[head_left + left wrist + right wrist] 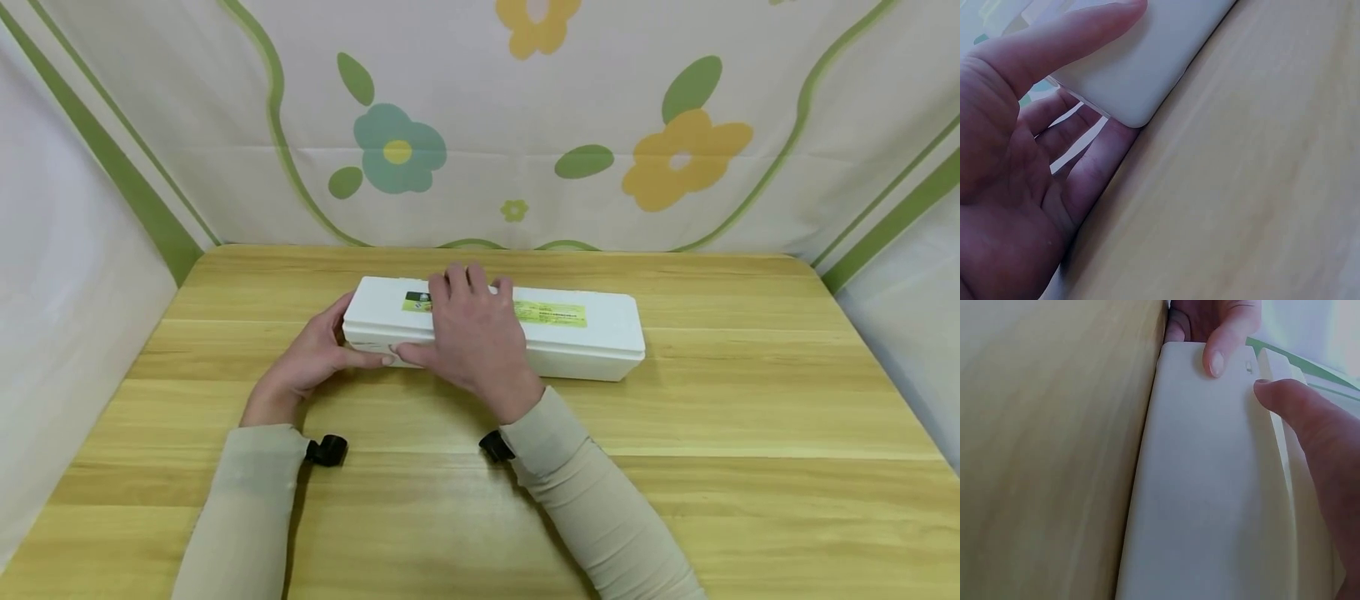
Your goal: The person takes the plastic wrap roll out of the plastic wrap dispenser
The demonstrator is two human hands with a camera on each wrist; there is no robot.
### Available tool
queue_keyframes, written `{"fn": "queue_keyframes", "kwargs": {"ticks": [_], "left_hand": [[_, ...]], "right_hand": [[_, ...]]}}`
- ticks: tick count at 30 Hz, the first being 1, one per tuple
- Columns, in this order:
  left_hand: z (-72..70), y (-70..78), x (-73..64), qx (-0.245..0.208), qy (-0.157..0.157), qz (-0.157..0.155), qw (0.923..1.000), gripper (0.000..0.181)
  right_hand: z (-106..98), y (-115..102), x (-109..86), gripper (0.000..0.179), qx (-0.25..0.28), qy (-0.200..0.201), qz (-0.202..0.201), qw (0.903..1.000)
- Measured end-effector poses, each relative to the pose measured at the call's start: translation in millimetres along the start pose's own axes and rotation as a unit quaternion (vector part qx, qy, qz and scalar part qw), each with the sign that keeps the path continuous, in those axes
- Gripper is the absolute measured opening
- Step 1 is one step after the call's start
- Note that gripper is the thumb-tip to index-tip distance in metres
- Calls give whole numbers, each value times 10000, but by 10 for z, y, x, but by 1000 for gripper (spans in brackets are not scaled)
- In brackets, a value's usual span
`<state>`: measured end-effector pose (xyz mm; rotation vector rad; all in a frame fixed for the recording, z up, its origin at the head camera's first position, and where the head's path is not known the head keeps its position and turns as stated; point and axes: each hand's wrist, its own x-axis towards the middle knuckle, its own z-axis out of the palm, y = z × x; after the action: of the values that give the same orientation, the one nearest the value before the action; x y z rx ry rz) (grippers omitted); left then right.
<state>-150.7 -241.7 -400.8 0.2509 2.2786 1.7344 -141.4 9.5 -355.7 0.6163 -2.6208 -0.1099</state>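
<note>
A long white box with a lid lies crosswise on the wooden table. Its lid carries a yellow-green label, partly hidden by a hand. My left hand grips the box's left end, thumb along the front wall and fingers round the end, as the left wrist view also shows. Across the lid lies my right hand, its fingers bent over toward the far edge and its thumb at the front edge of the lid. In the right wrist view a narrow gap runs between lid and box body near that thumb.
The wooden table reaches back to a white curtain with flowers and green lines. More curtain hangs at both sides. Each wrist wears a small black device, the left one and the right one.
</note>
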Motion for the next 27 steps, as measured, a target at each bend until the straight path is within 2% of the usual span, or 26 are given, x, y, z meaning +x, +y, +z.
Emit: {"fn": "queue_keyframes", "kwargs": {"ticks": [8,16,27], "left_hand": [[-13,-28,-18,34,-28,-31,10000,103],[-13,-31,-28,13,-21,6,10000,102],[8,-3,7,176,36,-7,9998,105]], "right_hand": [[23,-20,-19,89,201,94,-146,9996],[53,-26,-32,85,99,408,-272,9987],[12,46,4,84,335,202,-117,9992]]}}
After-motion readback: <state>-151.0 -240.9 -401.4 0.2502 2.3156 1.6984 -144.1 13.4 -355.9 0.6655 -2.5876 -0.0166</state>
